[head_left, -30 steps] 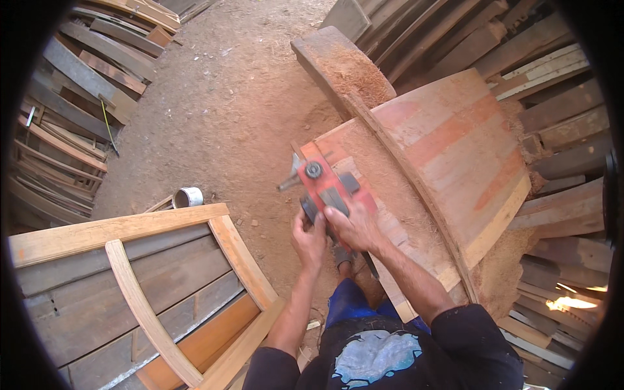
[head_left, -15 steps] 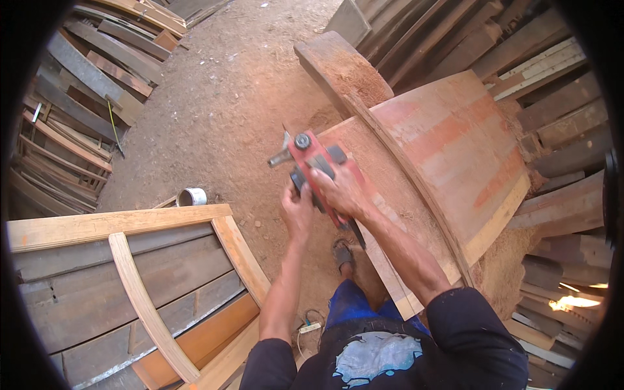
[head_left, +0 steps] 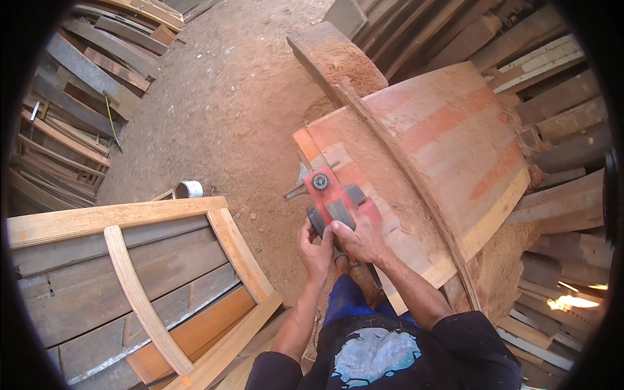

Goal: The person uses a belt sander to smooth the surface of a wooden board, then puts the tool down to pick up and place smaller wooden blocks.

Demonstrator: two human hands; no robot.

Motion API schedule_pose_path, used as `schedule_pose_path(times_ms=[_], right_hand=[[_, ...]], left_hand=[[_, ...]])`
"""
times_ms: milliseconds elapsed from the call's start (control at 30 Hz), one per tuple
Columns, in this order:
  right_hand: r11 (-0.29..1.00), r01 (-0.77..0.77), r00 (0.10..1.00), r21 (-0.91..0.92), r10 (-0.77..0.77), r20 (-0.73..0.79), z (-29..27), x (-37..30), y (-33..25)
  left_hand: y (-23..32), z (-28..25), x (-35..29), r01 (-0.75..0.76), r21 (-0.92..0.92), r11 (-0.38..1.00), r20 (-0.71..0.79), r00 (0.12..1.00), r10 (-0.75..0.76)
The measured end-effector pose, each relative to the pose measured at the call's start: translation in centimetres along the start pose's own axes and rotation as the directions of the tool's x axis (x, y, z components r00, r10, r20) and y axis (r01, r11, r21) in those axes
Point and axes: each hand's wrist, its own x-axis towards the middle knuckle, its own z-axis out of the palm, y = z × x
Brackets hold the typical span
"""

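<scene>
A red electric hand planer [head_left: 330, 195] with a dark round knob and a metal side fence rests over the left edge of a wide wooden panel [head_left: 448, 136]. My right hand [head_left: 359, 240] is closed round the planer's rear grip, the thumb lying along its top. From the left side my left hand [head_left: 316, 253] grips the black part of the body, its thumb near the right one. Part of the fingers on both hands is hidden by the tool. Reddish shavings and dust cover the panel, whose surface has orange and pale patches.
A long narrow wooden strip [head_left: 409, 175] lies across the panel. At the left stands a wooden frame [head_left: 117, 214] with a curved bar, near a white can [head_left: 188, 189]. Stacked boards [head_left: 97, 55] line both sides. A shavings-covered plank [head_left: 335, 58] juts out beyond the panel.
The planer has come nearer to me and slightly right, with both hands still on it. The panel's far left corner, hidden before, now shows. The view has shifted slightly.
</scene>
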Motion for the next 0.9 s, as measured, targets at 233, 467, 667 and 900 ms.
schedule_pose_path(times_ms=[233, 467, 667, 900], right_hand=[[0.913, 0.318, 0.916, -0.254, -0.365, -0.165, 0.9, 9.7, -0.8], [0.887, 0.415, 0.892, -0.203, -0.441, -0.102, 0.8, 17.0, -7.1], [0.936, 0.328, 0.932, -0.128, -0.343, -0.12, 2.1, 15.3, -6.7], [1.0, 0.029, 0.992, -0.009, -0.03, -0.121, -0.3, -0.7, 2.9]], left_hand=[[2.3, 0.5, 9.2, -0.038, 0.039, 0.999, -0.03, 0.999, 0.039], [6.4, 1.0, 18.2, -0.054, 0.096, 0.994, -0.032, 0.998, 0.057], [3.7, 0.5, 17.1, -0.125, -0.217, 0.968, -0.052, 0.992, 0.116], [1.2, -0.5, -1.6, -0.201, 0.164, 0.966, 0.011, 0.979, 0.202]])
